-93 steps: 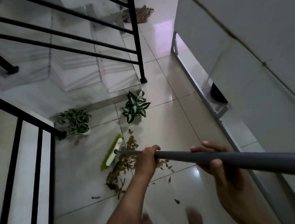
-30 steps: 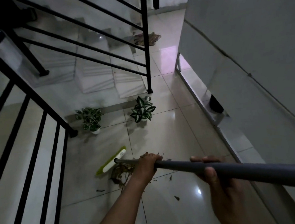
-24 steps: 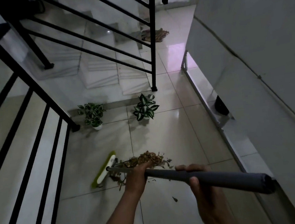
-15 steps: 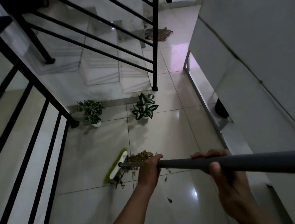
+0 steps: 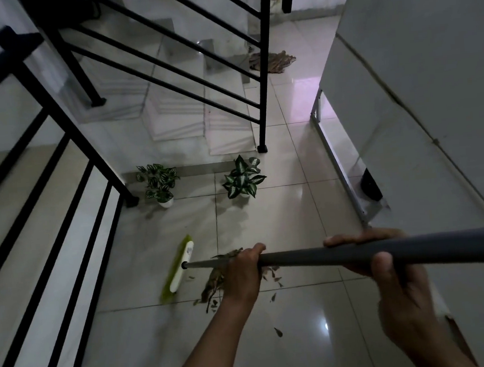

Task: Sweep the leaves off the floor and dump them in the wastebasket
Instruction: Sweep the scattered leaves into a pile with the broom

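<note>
With both the left hand [image 5: 243, 266] and right hand [image 5: 385, 261] wrapped around the broom [image 5: 180, 266], a hard stroke could scatter the leaves [image 5: 214, 282] toward the 2 plants [image 5: 241, 177].

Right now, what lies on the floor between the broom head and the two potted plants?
Nothing: in the head view only bare floor tile separates the broom head from both potted plants.
</note>
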The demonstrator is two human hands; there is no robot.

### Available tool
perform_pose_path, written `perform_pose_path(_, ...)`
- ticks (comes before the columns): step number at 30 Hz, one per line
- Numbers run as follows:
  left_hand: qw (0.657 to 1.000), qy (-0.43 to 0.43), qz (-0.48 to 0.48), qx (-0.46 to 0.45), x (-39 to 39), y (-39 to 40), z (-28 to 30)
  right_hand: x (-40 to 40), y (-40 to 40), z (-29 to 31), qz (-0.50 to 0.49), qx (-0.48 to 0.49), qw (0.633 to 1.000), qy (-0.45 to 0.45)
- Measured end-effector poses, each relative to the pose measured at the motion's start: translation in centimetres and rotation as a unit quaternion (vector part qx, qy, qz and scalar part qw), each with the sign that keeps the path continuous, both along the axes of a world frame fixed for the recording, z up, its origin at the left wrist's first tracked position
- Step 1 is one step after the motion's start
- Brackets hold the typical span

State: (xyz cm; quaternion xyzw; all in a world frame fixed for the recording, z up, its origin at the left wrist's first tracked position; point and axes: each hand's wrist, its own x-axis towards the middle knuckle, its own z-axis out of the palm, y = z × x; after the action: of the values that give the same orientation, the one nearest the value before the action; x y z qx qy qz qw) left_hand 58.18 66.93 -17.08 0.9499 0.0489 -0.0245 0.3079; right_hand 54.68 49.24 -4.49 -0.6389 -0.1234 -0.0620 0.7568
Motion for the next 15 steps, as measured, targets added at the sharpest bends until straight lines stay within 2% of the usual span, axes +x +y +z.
perform_pose_path(8, 0.995, 0.065, 0.070, -0.019, -3.2, 2.5, -3.4, -1.3, 2.9, -3.2, 0.093, -0.064, 0.989, 0.097)
perform_pose_path(12, 0.997, 0.045, 0.049, -0.049, -2.7, 0.2, -2.8, -1.1, 1.1, -2.1, 0.064, -0.042, 0.992, 0.101)
perform_pose_path(15, 0.997, 0.037, 0.020, -0.062, -1.5, -1.8, -2.0, -0.5, -0.5, -0.2, 0.048, -0.057, 0.995, 0.069)
